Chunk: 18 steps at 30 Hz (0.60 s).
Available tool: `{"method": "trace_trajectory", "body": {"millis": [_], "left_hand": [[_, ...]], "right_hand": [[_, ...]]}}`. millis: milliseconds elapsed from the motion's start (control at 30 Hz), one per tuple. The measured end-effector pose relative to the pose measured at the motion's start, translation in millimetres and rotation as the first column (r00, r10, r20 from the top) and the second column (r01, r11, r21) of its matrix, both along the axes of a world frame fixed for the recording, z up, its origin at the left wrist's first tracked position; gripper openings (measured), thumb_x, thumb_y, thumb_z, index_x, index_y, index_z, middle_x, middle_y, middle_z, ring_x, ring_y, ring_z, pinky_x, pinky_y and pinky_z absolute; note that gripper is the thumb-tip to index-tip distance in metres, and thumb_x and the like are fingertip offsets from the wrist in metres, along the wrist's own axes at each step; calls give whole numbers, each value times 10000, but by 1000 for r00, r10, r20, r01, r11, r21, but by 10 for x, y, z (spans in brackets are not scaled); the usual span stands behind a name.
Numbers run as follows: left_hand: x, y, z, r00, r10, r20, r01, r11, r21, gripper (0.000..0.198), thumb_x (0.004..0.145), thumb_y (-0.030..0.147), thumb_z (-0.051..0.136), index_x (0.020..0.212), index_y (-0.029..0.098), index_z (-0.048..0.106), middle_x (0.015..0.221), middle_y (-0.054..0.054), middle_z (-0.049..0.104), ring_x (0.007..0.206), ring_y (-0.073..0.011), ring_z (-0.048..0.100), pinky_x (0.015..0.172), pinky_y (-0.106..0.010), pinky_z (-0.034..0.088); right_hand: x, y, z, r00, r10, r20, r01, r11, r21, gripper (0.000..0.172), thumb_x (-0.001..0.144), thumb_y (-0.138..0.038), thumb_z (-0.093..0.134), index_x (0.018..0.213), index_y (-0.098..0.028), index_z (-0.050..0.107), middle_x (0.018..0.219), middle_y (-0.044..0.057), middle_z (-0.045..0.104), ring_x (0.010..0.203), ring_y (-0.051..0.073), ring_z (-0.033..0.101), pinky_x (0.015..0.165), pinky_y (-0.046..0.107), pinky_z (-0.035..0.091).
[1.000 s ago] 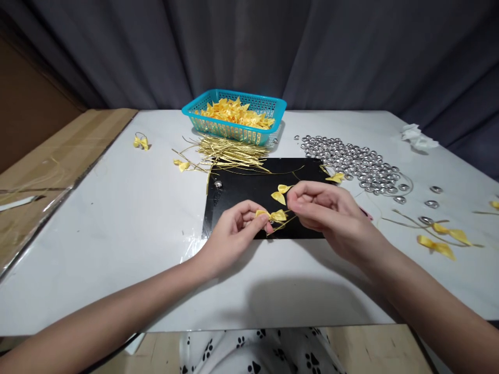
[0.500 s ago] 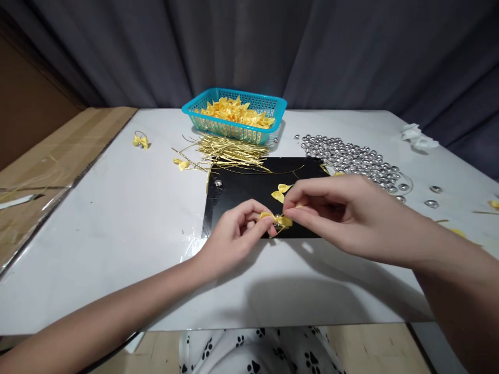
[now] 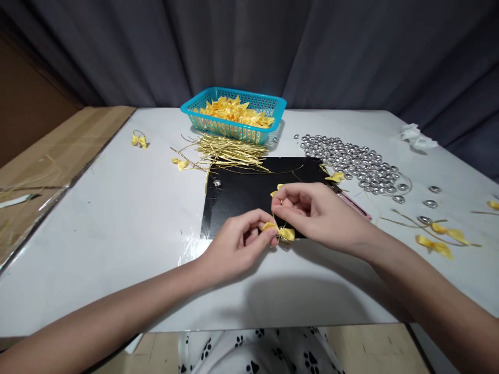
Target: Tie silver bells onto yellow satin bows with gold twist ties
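Observation:
My left hand pinches a yellow ribbon bow between thumb and forefinger, over the front edge of a black mat. My right hand is closed just above and to the right, its fingertips pinching a thin gold tie that runs down to the bow's middle. The fingers partly cover the bow. Another yellow bow lies on the mat, mostly hidden behind my right hand. A silver teardrop bead rests near the mat's left side.
Behind the mat lie a pile of gold ties and a blue basket of yellow bows. Many silver beads spread at the right. Loose bows lie farther right. A bow with a looped tie sits far left, near cardboard.
My right hand has moved left and its forearm has lowered, uncovering bows, ties and a pink-edged object at the right. The held bow has tilted and sits slightly lower.

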<state>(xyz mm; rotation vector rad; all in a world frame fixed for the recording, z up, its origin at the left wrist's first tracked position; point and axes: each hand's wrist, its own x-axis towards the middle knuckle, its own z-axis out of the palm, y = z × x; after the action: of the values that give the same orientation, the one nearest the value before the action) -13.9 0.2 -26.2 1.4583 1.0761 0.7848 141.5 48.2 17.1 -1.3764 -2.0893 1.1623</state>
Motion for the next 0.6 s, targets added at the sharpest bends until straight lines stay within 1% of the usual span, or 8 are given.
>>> {"method": "trace_trajectory", "body": {"millis": [133,233,333,400,433,500,567,600], "left_hand": [[6,13,12,990,109,91,-105,994,-39,123,851,283,525,828,167,554,709,1,611,616,-96,500,562,-229,350],[0,33,17,969,161,185,-148,985,-84,100,839,260,547,817,163,550,701,7,611,661,-92,534,618,-213,386],[-3,34,28,959,166,230,-144,983,-111,85,834,236,559,804,157,552,695,10,613,661,-83,544,623,-197,395],[-1,24,37,958,162,236,-138,983,-117,88,833,230,563,794,152,558,686,12,610,635,-75,534,593,-188,388],[1,19,41,958,162,235,-137,983,-120,90,834,229,564,789,150,560,683,11,608,625,-73,529,578,-186,383],[5,12,48,959,157,234,-133,984,-115,96,836,226,561,781,148,566,688,8,607,618,-73,524,560,-185,377],[8,9,51,959,154,239,-133,986,-105,98,838,229,559,781,150,571,689,9,606,616,-73,520,554,-184,374],[9,9,52,958,157,241,-137,986,-98,100,838,233,561,782,151,574,685,13,602,614,-71,517,555,-183,373]], "right_hand": [[32,-87,1,986,-138,-89,139,990,4,141,766,-158,548,627,-144,532,492,-62,355,444,53,315,405,186,237],[79,-192,-17,974,-171,-146,176,984,25,132,776,-181,545,648,-147,550,495,-57,350,443,58,316,399,186,236],[109,-319,-79,969,-190,-154,208,972,107,117,786,-199,540,686,-150,578,483,-70,294,428,58,289,391,188,231],[108,-402,-132,970,-210,-124,233,949,213,112,792,-196,542,706,-155,600,481,-78,259,420,56,279,396,187,242],[100,-440,-157,971,-216,-104,237,930,281,107,792,-183,545,710,-161,609,477,-82,247,414,56,282,399,186,250],[73,-509,-194,974,-219,-57,222,873,434,89,784,-150,562,719,-173,618,464,-84,262,402,54,303,402,185,263],[37,-569,-216,976,-218,-15,184,787,588,79,784,-134,569,757,-181,627,455,-81,344,392,54,338,403,187,283],[18,-596,-224,977,-213,11,157,751,642,86,789,-130,564,782,-183,631,468,-75,415,393,55,369,407,187,301]]}}
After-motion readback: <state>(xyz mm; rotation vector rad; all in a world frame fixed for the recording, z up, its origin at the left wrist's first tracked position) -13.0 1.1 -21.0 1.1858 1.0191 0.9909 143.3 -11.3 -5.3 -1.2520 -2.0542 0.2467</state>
